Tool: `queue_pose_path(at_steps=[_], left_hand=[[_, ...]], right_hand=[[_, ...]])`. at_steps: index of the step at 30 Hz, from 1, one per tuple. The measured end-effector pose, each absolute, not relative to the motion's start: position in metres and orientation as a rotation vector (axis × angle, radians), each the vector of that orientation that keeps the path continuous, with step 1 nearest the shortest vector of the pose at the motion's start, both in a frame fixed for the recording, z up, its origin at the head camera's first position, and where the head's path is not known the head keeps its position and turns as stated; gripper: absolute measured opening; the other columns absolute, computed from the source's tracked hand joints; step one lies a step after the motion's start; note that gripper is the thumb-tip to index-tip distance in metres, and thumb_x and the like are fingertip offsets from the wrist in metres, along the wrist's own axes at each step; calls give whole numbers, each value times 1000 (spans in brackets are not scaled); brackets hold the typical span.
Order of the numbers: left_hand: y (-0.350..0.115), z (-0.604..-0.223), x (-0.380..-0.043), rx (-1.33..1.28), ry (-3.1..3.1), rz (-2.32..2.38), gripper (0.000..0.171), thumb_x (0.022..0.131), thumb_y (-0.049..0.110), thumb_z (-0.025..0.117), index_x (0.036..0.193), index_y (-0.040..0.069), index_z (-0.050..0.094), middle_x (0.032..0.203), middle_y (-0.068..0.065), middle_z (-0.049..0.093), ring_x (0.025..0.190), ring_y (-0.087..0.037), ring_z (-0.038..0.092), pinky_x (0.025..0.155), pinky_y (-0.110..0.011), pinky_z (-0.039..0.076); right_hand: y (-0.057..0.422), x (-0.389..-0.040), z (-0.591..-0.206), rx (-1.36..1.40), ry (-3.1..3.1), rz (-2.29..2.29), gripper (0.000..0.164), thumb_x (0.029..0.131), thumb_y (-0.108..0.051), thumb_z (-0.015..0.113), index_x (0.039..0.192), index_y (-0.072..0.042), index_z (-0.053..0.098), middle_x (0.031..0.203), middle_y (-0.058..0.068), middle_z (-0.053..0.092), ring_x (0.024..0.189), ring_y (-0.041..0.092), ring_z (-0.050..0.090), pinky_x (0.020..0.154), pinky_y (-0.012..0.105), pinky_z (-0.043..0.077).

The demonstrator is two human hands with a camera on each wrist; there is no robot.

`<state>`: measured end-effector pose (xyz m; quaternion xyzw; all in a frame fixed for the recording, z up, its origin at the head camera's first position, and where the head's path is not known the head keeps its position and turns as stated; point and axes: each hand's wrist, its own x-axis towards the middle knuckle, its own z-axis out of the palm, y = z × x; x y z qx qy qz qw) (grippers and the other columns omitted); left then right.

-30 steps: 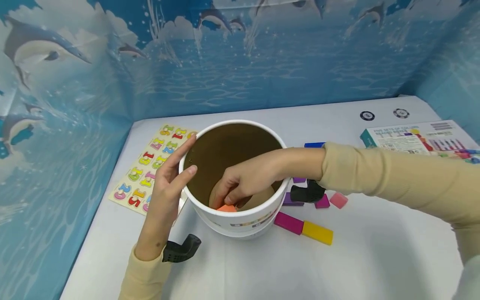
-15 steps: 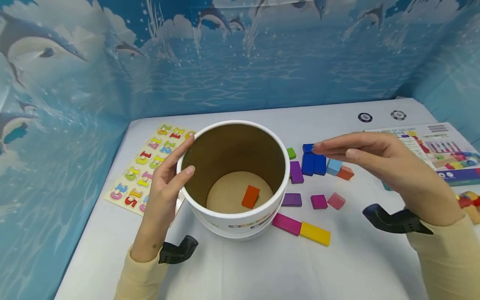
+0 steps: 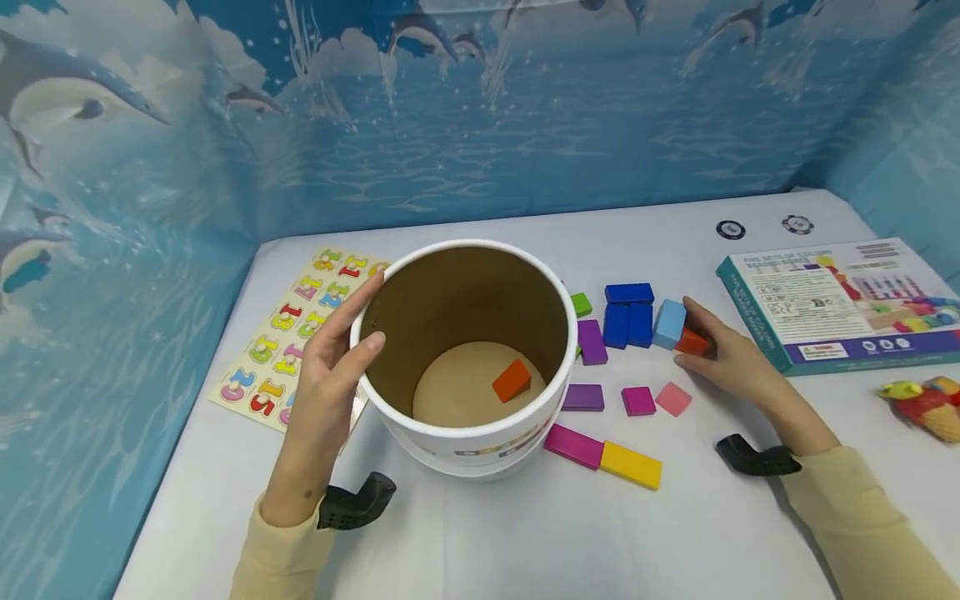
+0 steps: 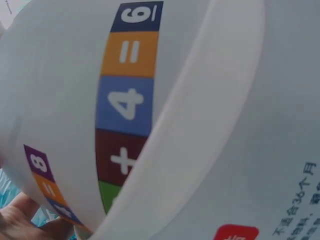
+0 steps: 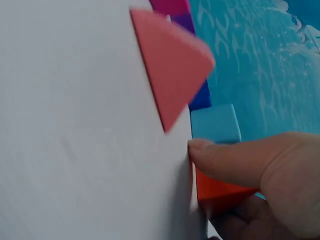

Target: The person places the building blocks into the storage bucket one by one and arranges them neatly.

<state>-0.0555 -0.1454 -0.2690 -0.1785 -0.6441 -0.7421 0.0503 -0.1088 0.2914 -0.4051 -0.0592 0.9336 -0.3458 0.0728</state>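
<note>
My left hand (image 3: 330, 358) lies against the left side of a big white bucket (image 3: 465, 446), fingers along its outer wall, thumb tip over the rim. In the left wrist view, the bucket wall (image 4: 50, 90) with printed number sums fills the picture. Inside on the bottom lies an orange block (image 3: 512, 381). To the right, my right hand (image 3: 731, 358) pinches a red-orange block (image 3: 692, 342) between thumb and fingers, right beside a light blue block (image 3: 669, 323). The right wrist view shows the thumb (image 5: 230, 160) across the red-orange block (image 5: 220, 190), near the light blue block (image 5: 215, 122).
Several blue blocks (image 3: 628, 325), purple blocks (image 3: 592, 342), a magenta block (image 3: 638, 401), a pink block (image 3: 673, 398) and a yellow block (image 3: 632, 465) lie around. A number board (image 3: 281, 342) is left, a flat box (image 3: 847, 300) and a toy parrot (image 3: 926, 407) right.
My right hand came out of the bucket, leaving the orange block inside, then moved right and down to the red-orange block. The orange block's pose shifted slightly; the left hand stays at the bucket.
</note>
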Motion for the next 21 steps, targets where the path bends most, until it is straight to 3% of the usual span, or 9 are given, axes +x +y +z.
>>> queue_pose_path(at_steps=[7,15,18,21], left_hand=[[-145,-269,-56,-536,-1959,-2244,47,86,-3,41,132,2,40,139,-7,35,130,-19,23,102,-44,27],[-145,-268,-57,-533,-1971,-2241,48,86,-2,41,133,4,39,139,-5,34,130,-17,22,103,-47,24],[-145,-268,-56,-542,-1962,-2248,48,86,-2,41,133,4,39,140,-5,33,130,-18,22,103,-47,24],[-145,-268,-56,-548,-1962,-2247,48,86,-2,41,133,4,39,140,-5,33,130,-18,22,103,-46,24]], right_hand=[[281,-100,-404,-197,3035,-880,74,81,-9,62,142,-15,21,123,29,45,106,45,41,83,60,37],[278,-98,-403,-141,3133,-933,51,84,-8,58,132,-9,42,118,25,50,98,40,44,82,56,40],[282,-99,-403,-75,3106,-1037,39,88,-15,54,126,-7,48,119,22,49,100,37,42,80,49,41],[286,-100,-402,-14,3104,-1109,39,89,-21,53,125,-8,48,120,20,49,100,35,42,79,24,39]])
